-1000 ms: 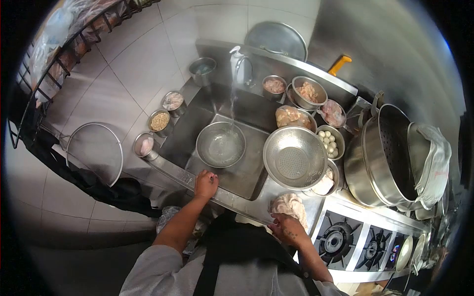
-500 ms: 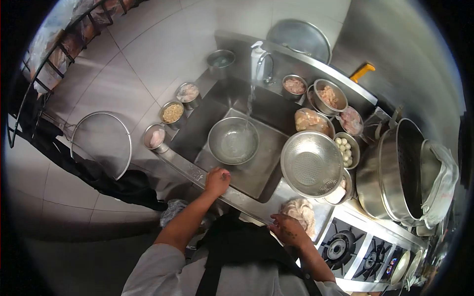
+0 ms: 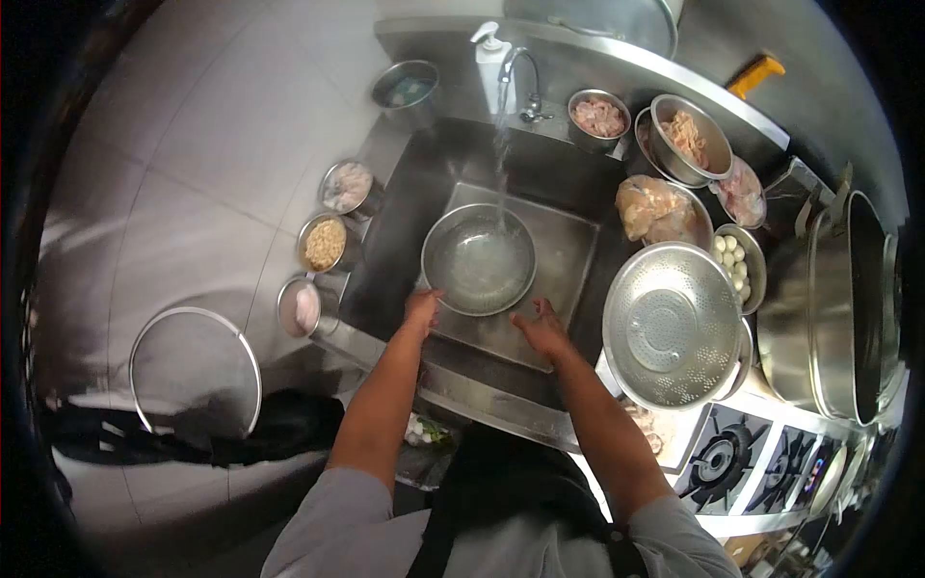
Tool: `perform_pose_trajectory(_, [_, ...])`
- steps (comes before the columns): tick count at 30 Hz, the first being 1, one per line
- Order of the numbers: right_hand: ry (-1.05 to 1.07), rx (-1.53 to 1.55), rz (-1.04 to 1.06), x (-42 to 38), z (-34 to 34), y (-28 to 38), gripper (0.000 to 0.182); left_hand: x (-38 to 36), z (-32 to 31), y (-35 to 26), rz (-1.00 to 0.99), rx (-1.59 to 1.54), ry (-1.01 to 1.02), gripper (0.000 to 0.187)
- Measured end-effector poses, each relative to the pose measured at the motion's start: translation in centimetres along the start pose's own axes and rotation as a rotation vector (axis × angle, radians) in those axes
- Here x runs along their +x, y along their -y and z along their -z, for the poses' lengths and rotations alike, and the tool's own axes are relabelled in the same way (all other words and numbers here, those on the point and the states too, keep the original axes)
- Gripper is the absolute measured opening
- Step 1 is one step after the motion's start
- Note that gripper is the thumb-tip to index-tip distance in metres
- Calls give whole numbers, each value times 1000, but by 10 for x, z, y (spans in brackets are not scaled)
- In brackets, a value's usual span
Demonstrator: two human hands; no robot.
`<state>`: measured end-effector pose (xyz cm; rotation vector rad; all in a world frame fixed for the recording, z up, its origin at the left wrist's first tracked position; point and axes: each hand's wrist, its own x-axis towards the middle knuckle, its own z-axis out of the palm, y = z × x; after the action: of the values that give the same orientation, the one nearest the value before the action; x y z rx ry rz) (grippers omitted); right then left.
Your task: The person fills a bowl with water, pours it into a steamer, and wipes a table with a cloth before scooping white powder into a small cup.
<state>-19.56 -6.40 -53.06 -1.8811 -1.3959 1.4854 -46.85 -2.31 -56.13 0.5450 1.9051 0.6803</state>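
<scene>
A round metal bowl (image 3: 434, 275) with water in it sits in the stainless steel sink (image 3: 568, 255), under a running stream from the curved tap (image 3: 525, 60). My left hand (image 3: 422, 310) reaches over the sink's front edge, fingertips right at the bowl's lower left rim. Just off the lower right of the bowl is my right hand (image 3: 541, 329), thumb and fingers apart with nothing between them. To the right, a large perforated colander (image 3: 670, 323) rests at the sink's side, partly covering a pale piece of food (image 3: 655, 424).
Metal containers with chopped garlic (image 3: 325, 243) and pale meat (image 3: 306, 306) line the left rim. Along the right stand bowls of meat (image 3: 684, 135), a bagged item (image 3: 653, 207) and white eggs (image 3: 730, 262). Big pots (image 3: 819, 308) and gas burners (image 3: 718, 462) lie beyond. A soap pump (image 3: 493, 67) stands behind.
Both hands have moved forward over the sink toward the bowl, the right one leaving the pale food on the counter. The view has shifted closer to the sink.
</scene>
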Motion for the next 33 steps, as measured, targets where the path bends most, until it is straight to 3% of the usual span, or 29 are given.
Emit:
perform_pose_trajectory(2, [-93,-25,-62,35,-17,-11,81,22,0,-7,65,11,47,46])
perform_pose_trajectory(4, [-104,226,-360,56,-26,-13,81,54,-1,-4,131,14,87,53])
perform_pose_trajectory(7, [-83,367,-579,96,-54,-44,78,90,-10,2,156,23,69,57])
perform_pose_trajectory(9, [-115,442,-588,108,-69,-49,74,105,-19,5,346,-8,-80,57])
perform_pose_trajectory(10, [-133,510,-604,112,-77,-52,70,118,-18,11,342,-7,-78,57])
perform_pose_trajectory(12, [-75,556,-589,128,-82,-62,66,147,-15,26,449,14,132,65])
perform_pose_trajectory(15, [-15,679,-549,149,-94,-77,60,191,-26,80,426,-59,170,64])
perform_pose_trajectory(19, [-56,999,-491,180,-128,-123,58,165,-47,69,381,-137,8,62])
perform_pose_trajectory(24, [-12,775,-593,172,-118,-114,58,140,-42,44,346,-144,45,56])
perform_pose_trajectory(28, [-132,580,-548,150,-92,-67,54,220,-44,120,268,-34,79,51])
perform_pose_trajectory(30, [-112,564,-549,154,-82,-64,47,220,-44,130,-57,650,193,51])
perform_pose_trajectory(31, [-97,548,-553,155,-76,-67,40,210,-46,121,-51,645,190,51])
perform_pose_trajectory(33, [-194,415,-453,166,-76,-81,34,174,-51,80,213,298,-7,46])
